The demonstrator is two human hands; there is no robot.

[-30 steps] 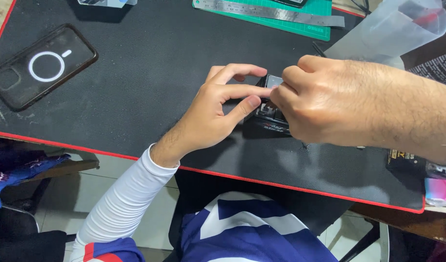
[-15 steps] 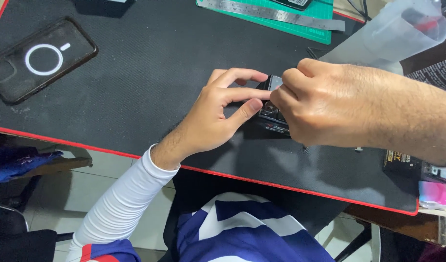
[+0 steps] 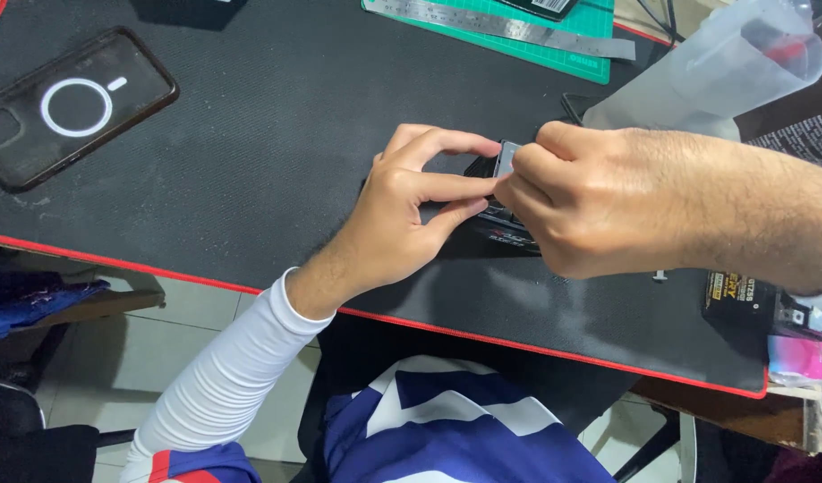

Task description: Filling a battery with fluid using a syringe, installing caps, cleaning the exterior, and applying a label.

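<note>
One phone case [image 3: 71, 107], dark and translucent with a white ring and short bar on its back, lies flat at the far left of the black desk mat [image 3: 276, 134], well apart from the hands; the mat has a thin red border along its near edge. One left hand [image 3: 411, 215], coming out of a white ribbed sleeve [image 3: 223, 376], rests near the mat's middle with its fingers curled and drawn together – the thumb and forefinger pinch the left side of one small black device [image 3: 500, 224]. The device lies on the mat between the two hands, mostly hidden by them: what shows is a dark, flat body with small markings on its near edge and a pale grey square piece at its top, pressed between the fingertips of both hands. One right hand [image 3: 599, 206], bare to the forearm, meets it from the right, fingers bent and closed onto that same device. Behind the hands lie one green cutting mat [image 3: 554, 40] and one steel ruler [image 3: 509, 20] across it. One cloudy plastic container [image 3: 715, 72] lies tilted at the far right edge. One small black box with yellow lettering [image 3: 742, 300] sits at the mat's near right corner – beside it, something pink, too cut off to identify.
</note>
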